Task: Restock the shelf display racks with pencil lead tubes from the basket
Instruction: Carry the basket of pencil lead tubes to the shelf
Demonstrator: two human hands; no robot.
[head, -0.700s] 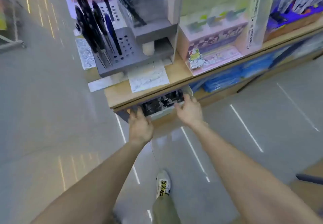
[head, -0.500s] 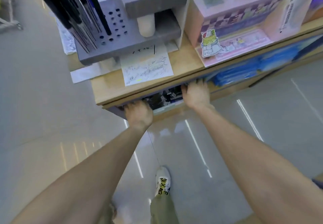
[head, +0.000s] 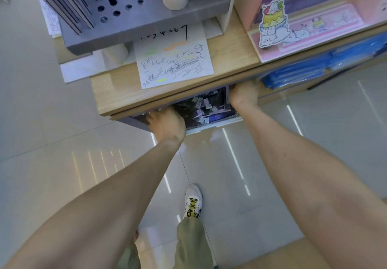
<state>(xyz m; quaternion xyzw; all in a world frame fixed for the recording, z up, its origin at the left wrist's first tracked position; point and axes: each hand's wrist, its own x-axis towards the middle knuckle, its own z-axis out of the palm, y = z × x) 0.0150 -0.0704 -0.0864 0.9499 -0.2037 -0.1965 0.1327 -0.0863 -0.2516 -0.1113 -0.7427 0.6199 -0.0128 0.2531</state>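
Now basket (head: 211, 125) further under shelf (head: 125, 92).

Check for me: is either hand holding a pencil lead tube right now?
No. The left hand and right hand both grip the basket under the shelf.

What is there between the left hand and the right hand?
In the head view, the basket's small packets lie between the left hand and right hand.

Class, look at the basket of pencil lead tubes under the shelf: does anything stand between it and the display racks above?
Yes. The wooden shelf board overhangs most of the basket, which both hands hold at its ends. The grey display rack stands above that board.
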